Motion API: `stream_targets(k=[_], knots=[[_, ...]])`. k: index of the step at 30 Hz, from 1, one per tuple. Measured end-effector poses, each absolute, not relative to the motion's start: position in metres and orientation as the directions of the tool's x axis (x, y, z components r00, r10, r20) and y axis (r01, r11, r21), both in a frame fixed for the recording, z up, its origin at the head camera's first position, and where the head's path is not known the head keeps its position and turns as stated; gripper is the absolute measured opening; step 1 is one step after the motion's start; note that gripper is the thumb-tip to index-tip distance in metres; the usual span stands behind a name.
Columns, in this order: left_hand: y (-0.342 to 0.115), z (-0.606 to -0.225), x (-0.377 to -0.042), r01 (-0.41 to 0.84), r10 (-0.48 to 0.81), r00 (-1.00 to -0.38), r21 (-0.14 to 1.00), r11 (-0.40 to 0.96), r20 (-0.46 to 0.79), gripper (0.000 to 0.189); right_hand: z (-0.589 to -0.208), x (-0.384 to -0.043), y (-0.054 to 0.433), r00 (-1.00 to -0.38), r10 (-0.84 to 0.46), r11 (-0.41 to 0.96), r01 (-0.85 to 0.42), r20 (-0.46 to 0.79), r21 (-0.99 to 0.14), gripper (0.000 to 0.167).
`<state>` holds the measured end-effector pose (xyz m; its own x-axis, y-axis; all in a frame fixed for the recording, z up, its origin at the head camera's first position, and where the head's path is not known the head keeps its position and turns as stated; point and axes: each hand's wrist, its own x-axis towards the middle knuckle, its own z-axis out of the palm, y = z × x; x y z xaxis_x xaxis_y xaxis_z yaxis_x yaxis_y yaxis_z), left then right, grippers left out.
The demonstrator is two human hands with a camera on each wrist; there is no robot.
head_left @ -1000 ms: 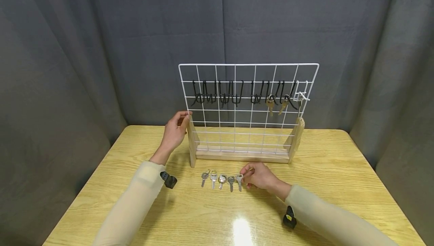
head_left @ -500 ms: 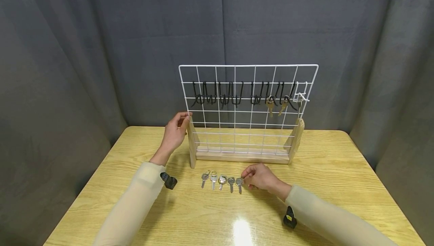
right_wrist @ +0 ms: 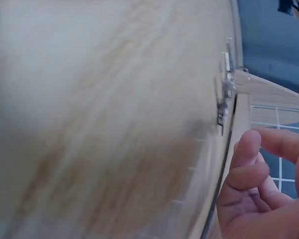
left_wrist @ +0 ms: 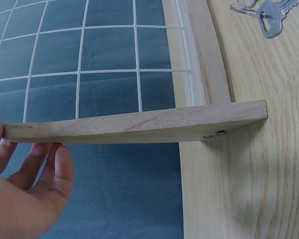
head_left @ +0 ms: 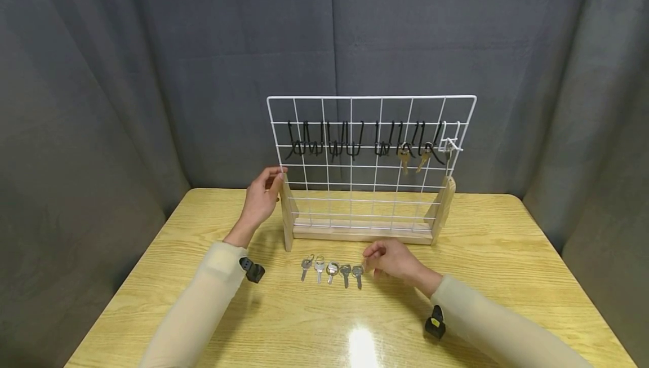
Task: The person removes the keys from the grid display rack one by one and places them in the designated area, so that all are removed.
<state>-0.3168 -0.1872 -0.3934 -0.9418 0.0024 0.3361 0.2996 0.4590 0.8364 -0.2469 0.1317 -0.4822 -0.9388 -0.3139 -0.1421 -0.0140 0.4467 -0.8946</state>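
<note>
A white wire grid rack (head_left: 351, 183) stands upright on the wooden table, with wooden side supports. My left hand (head_left: 261, 199) grips the left wooden support (left_wrist: 139, 123), its thumb on one side and fingers on the other. Several silver keys with rings lie in a row before the rack, the rightmost key (head_left: 358, 275) just left of my right hand (head_left: 392, 260). That hand hovers low over the table, fingers loosely bent, no object visible in it. In the right wrist view the row of keys (right_wrist: 226, 87) appears edge-on beyond my right fingers (right_wrist: 246, 179).
Black hooks (head_left: 353, 145) line the rack's upper part. Gold keys (head_left: 404, 156) hang on hooks toward the right, and a white hook (head_left: 448, 143) at the far right carries a silver key (head_left: 448, 156). A grey curtain (head_left: 228, 75) rises behind the table (head_left: 284, 323).
My right hand has let go of the rightmost key, now flat in the row, and drawn slightly right and up. The left hand has kept its hold on the support.
</note>
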Motion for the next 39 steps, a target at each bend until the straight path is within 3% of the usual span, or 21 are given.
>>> stream_targets(k=[15, 39], knots=[[-0.188, -0.393, -0.315, 0.306, 0.017, -0.941, 0.829, 0.469, 0.338, 0.035, -0.461, -0.249, 0.137, -0.962, -0.251, 0.44, -0.015, -0.107, -0.898, 0.02], [-0.188, -0.394, -0.316, 0.307, 0.008, -0.939, 0.829, 0.468, 0.343, 0.034, -0.428, -0.251, 0.146, -0.98, -0.168, 0.406, -0.169, 0.108, -0.898, 0.019]])
